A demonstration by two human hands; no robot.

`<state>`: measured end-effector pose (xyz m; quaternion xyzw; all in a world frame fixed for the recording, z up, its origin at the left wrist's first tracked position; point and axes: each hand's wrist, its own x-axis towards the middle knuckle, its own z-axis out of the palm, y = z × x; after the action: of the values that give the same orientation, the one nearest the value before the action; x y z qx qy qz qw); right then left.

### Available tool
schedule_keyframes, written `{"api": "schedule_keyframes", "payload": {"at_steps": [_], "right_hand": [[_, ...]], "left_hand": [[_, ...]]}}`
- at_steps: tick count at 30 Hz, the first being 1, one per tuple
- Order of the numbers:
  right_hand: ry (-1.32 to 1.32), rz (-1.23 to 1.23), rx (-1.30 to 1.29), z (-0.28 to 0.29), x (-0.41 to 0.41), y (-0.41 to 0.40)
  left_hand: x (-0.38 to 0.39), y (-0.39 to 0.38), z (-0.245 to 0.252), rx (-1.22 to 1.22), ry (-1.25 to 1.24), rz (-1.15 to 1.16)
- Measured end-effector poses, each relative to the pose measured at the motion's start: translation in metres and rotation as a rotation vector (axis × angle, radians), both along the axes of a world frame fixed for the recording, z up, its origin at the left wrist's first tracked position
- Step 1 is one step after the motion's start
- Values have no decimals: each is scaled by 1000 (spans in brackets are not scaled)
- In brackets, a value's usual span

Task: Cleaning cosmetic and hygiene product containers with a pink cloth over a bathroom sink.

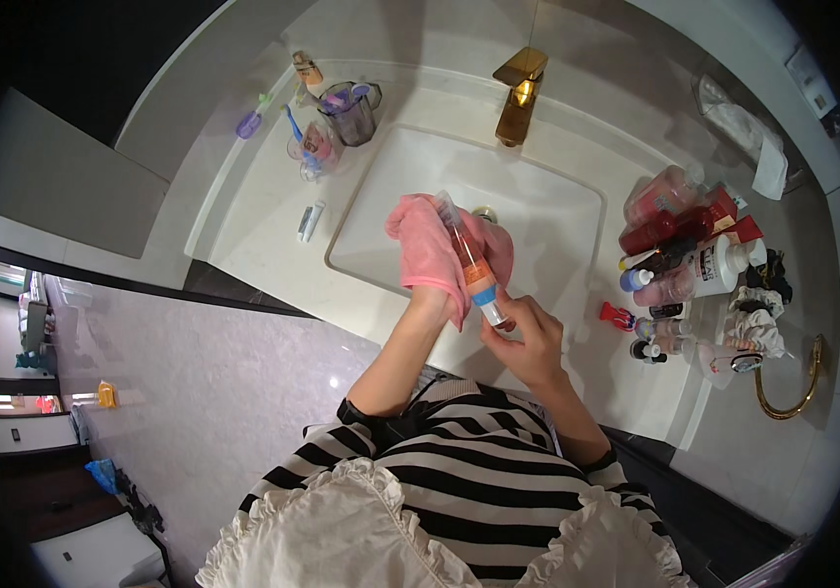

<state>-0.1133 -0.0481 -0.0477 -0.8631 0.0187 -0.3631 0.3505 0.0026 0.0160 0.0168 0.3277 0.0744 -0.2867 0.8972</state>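
Note:
A pink cloth (427, 246) covers my left hand (431, 300), hiding its fingers; only the wrist shows below the folds. Against the cloth lies a clear squeeze tube (470, 257) with reddish contents and an orange and blue printed band. It slants, with its flat crimped end pointing away from me. My right hand (530, 339) grips the tube by its clear cap end, thumb and fingers around it. Both hands are above the front part of the white sink basin (552, 213). Part of the cloth hangs to the right, behind the tube.
A gold faucet (519, 95) rises behind the basin. Toothbrushes stand in a dark cup (349, 117) at the left, with small tubes (311, 222) nearby. Bottles crowd the right counter, including a white pump bottle (718, 266). A gold towel ring (791, 411) hangs at far right.

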Motion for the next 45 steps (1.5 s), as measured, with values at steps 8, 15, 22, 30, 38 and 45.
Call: {"api": "schedule_keyframes", "payload": {"at_steps": [8, 15, 22, 30, 38, 45], "right_hand": [[43, -62, 136, 19, 17, -19], [22, -100, -46, 25, 18, -25], [56, -6, 9, 16, 9, -12], [49, 37, 207, 10, 0, -5], [294, 284, 1368, 23, 10, -15], [179, 526, 1983, 19, 8, -19]], "left_hand": [[-17, -17, -35, 46, -426, -254], [-26, -20, -56, 113, -624, -117], [5, -19, -44, -78, -144, -128], [7, -6, -27, -10, -184, -51], [-12, -12, -34, 61, -526, -253], [-21, -12, -24, 463, -1009, 16]]}}
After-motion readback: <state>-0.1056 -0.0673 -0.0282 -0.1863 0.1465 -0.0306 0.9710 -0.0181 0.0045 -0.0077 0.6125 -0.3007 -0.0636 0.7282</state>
